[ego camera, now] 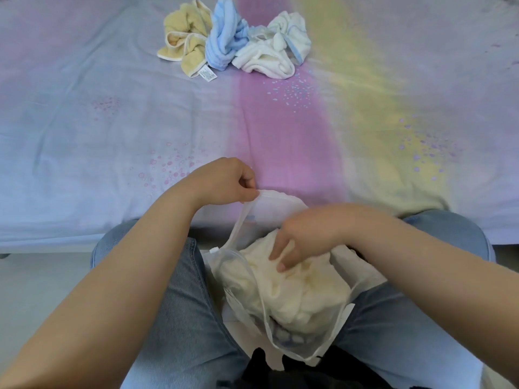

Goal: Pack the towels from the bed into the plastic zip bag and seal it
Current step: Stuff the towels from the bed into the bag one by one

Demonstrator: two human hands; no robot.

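Observation:
A clear plastic zip bag (250,279) rests on my lap between my knees, its mouth facing up. My left hand (224,181) pinches the bag's upper rim and holds it up and open. My right hand (306,237) reaches into the mouth, fingers pressing on a cream towel (306,293) that fills the bag. On the bed far ahead lie three crumpled towels side by side: a yellow towel (185,43), a blue towel (224,37) and a white towel with blue trim (278,49).
The bed sheet (112,122) has lilac, pink and yellow bands; its front edge runs just past my knees. My legs in blue jeans (174,304) flank the bag. A dark cloth (280,372) lies at the bottom edge of view.

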